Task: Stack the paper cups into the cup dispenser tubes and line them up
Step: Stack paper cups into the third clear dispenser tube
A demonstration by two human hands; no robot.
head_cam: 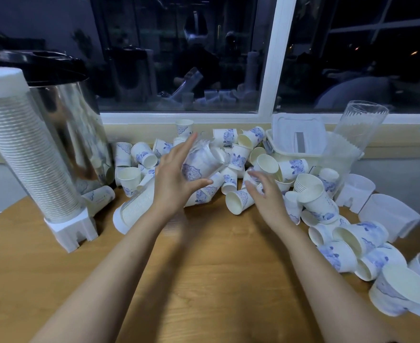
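Note:
Several white paper cups with blue prints (238, 201) lie scattered across the back and right of the wooden table (204, 268). My left hand (174, 179) grips a clear dispenser tube (201, 162) with cups inside, lifted and tilted over the pile; the tube is blurred. My right hand (266, 196) hovers with loosely bent fingers just above the loose cups to its right, holding nothing that I can see. A filled tube (28, 157) stands upright on its white base at the left. Another filled tube (134, 209) lies on the table under my left forearm.
A steel urn (75, 125) with a black lid stands behind the filled tube. At the back right, a clear plastic basket (342, 154) holds an empty clear tube (360, 122). Two white dispenser bases (389, 214) sit at the right. A window runs behind the table.

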